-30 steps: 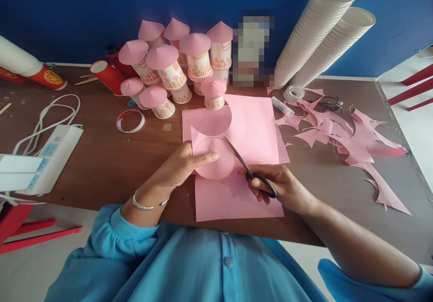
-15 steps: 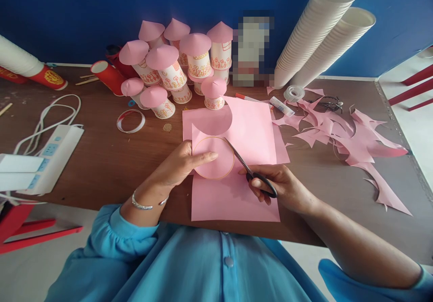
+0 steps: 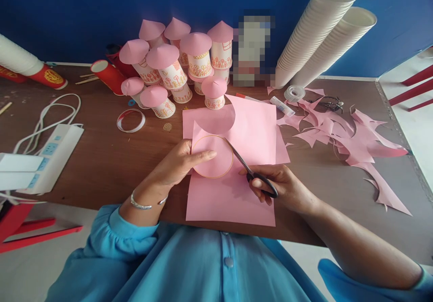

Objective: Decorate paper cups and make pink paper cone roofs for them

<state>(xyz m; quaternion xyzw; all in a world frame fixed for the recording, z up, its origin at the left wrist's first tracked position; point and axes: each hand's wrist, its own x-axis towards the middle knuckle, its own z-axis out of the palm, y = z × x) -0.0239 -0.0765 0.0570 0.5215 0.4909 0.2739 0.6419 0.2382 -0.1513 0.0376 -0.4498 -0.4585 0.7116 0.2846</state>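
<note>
L hand (image 3: 179,163) flat, fingers (image 3: 204,155) extended; R hand (image 3: 282,188) curled closed.

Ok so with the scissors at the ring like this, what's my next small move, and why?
Probably slide the scissors tip a little round the rim of the ring. The tip sits at the ring's right edge, the right hand grips the handles, and the fingers of the left hand pin the ring flat on the pink sheet, so it should not slip.

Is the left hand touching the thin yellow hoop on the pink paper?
Touching. Head view: left hand lies across the thin yellow hoop on the pink paper sheet.
</note>
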